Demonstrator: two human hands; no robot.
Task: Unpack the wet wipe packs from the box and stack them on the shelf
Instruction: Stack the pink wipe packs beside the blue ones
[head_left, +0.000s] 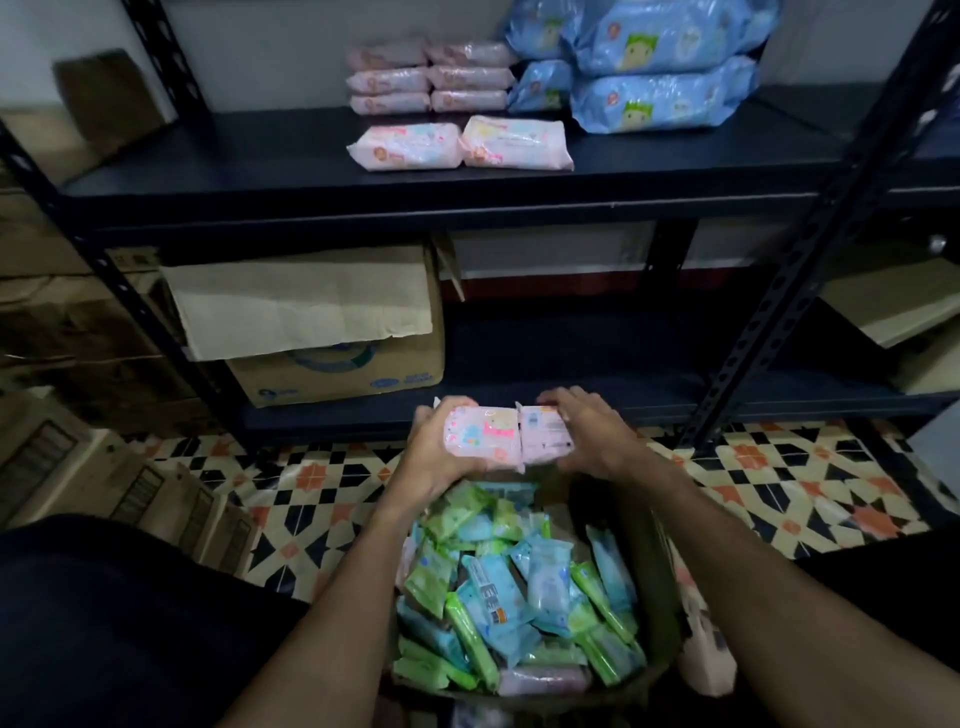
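Nearest, an open box (653, 566) holds green and blue wipe packs (519, 597). Just above it, the left hand (436, 457) and right hand (589, 441) each grip one of two pink packs (480, 434), pressed end to end. Beyond, the dark shelf (249, 161) carries pink stacks (431, 78); keeping the pair level and squeezed together should land them neatly atop the front row (460, 146).

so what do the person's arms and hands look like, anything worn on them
Both arms are bare as far as the view shows. No sleeve shows on the left forearm or the right forearm. The left hand and right hand wear no gloves, and no watch, bracelet or ring shows. The light is dim, so small marks cannot be made out.
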